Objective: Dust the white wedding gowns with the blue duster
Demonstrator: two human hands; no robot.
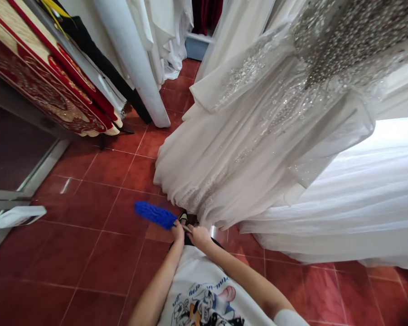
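A blue fluffy duster sticks out to the left, low over the red tiled floor. Both hands meet at its handle end. My left hand is closed right behind the blue head. My right hand is closed on the thin handle beside it. The hem of a white sequined gown hangs just to the right of my hands.
More white gowns spread over the floor on the right. A white pillar stands behind. Red and gold garments hang at the left above a glass door frame. A white cloth lies at the left.
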